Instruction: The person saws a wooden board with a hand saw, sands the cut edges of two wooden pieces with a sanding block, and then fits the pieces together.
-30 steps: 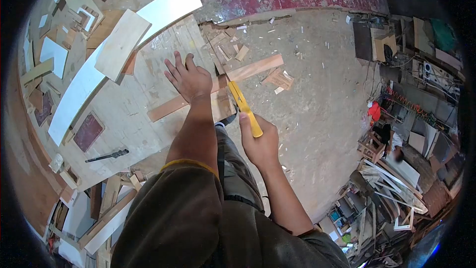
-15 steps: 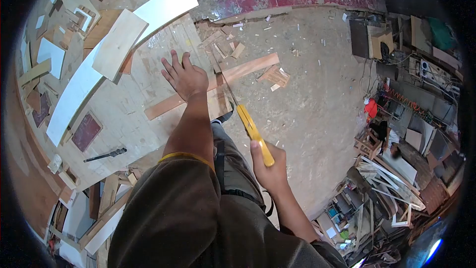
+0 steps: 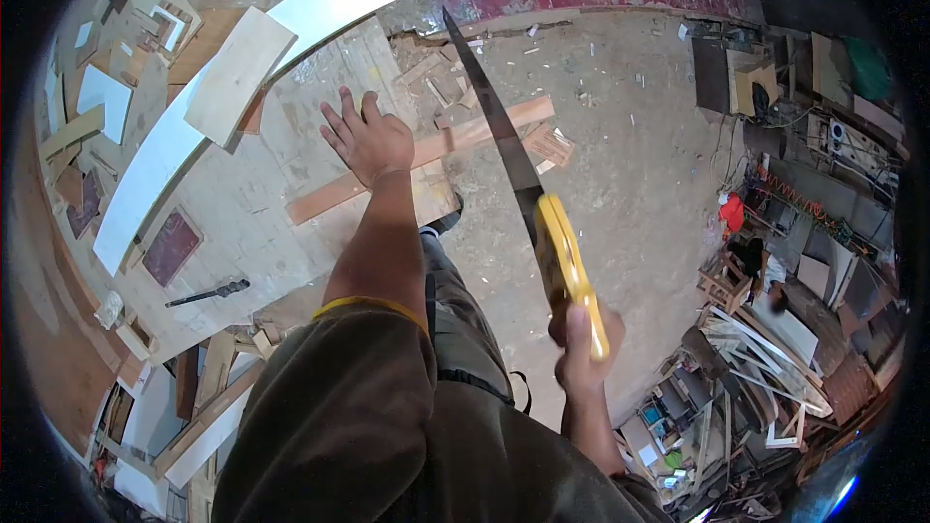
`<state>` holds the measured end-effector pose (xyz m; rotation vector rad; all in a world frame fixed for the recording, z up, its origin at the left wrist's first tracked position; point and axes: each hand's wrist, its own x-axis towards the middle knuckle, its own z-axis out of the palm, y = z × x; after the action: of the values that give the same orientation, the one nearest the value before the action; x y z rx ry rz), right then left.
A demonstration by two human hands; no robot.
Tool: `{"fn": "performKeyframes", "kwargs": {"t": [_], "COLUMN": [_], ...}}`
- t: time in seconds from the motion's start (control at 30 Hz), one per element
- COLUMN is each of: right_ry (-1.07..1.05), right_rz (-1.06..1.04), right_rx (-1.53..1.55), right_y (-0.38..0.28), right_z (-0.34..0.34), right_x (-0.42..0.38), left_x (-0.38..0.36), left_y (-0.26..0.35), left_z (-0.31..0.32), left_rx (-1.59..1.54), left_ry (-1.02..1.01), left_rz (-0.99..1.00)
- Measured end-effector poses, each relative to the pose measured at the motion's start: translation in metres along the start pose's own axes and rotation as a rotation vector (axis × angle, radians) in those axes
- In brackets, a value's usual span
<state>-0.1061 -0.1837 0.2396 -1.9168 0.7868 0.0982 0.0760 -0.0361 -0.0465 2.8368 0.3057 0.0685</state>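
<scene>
My left hand [image 3: 376, 145] presses down with spread fingers on a long reddish wood strip [image 3: 325, 199]. The strip lies across a pale plywood worktop [image 3: 276, 242], its right end sticking out past the edge over the floor. In my right hand [image 3: 587, 341] is a handsaw [image 3: 566, 244], fingers wrapped round its yellow handle. The dark tapered blade points up and away, passing over the overhanging end of the strip in this view. My foot shows below the worktop's edge.
On the worktop lie a white curved board [image 3: 145, 184], a plywood piece [image 3: 237, 77], a dark red plate [image 3: 172, 245] and a black tool [image 3: 207, 293]. Offcuts [image 3: 549, 146] litter the floor. At right, a person [image 3: 773, 276] is near stacked wood and frames [image 3: 765, 358].
My right hand has drawn the saw back and to the right, lifting the blade from the strip so its full length shows. My left hand stays on the strip.
</scene>
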Motion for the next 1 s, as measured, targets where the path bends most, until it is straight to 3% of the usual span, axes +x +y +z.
{"fn": "performKeyframes", "kwargs": {"t": [0.1,0.37,1.0], "right_ry": [0.028,-0.104,-0.166], "right_rz": [0.159,0.127,0.145], "right_rx": [0.133,0.076,-0.014], "right_y": [0.012,0.03,0.029], "right_z": [0.031,0.088,0.105], "right_x": [0.044,0.105,0.123], "left_x": [-0.001,-0.001,0.0], "left_y": [-0.001,0.0,-0.002], "left_z": [-0.001,-0.001,0.002], "left_rx": [0.0,-0.013,-0.019], "left_ry": [0.004,0.021,0.033], "left_rz": [-0.003,0.004,0.01]}}
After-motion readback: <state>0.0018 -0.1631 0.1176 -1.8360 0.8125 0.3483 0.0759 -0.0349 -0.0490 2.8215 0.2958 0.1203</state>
